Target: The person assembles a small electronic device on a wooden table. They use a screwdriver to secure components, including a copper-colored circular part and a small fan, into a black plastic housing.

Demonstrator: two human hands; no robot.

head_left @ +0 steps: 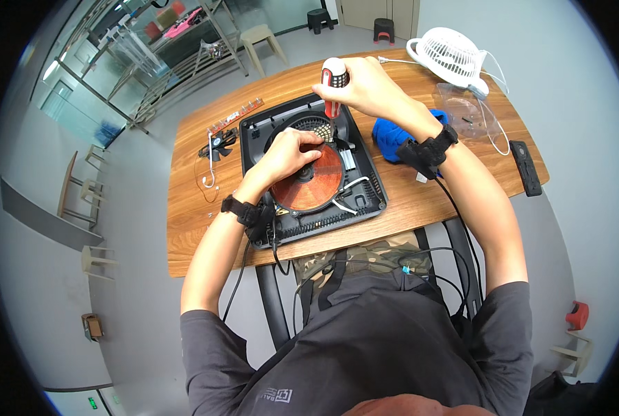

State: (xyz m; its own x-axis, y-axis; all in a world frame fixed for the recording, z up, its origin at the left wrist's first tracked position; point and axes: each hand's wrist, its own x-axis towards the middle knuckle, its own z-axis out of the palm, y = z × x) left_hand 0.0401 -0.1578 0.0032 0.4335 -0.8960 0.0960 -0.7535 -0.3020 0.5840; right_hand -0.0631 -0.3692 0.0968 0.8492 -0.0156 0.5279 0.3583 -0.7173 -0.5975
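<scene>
- Wooden table (198, 229) in the head view carries an opened black appliance housing (365, 208), lid off, lying flat so its insides face up to the person seated at the near edge.
- Inside the housing lies a round copper-coloured coil (313, 184), and just beyond it a black fan grille (316, 126); white wires curl along the coil's near edge.
- The right hand (365, 87) is clenched around the red-and-white handle of a screwdriver (333, 76), held upright with the shaft pointing down into the far part of the housing by the grille, a pose that lets the hand press from above.
- The left hand (288, 152) rests on the far rim of the coil, fingers bent and pressing on it, seemingly to steady the part beside the screwdriver tip; whether it pinches anything small I cannot tell.
- Both wrists wear black straps with cables running back toward the body.
- Set aside, out of the working area: a blue cloth (389, 135) just right of the housing, a white fan guard (451, 55) and a clear plastic piece (465, 111) at the far right corner, a small black fan (219, 144) to the left, and a black remote-like bar (524, 166) at the right edge.
</scene>
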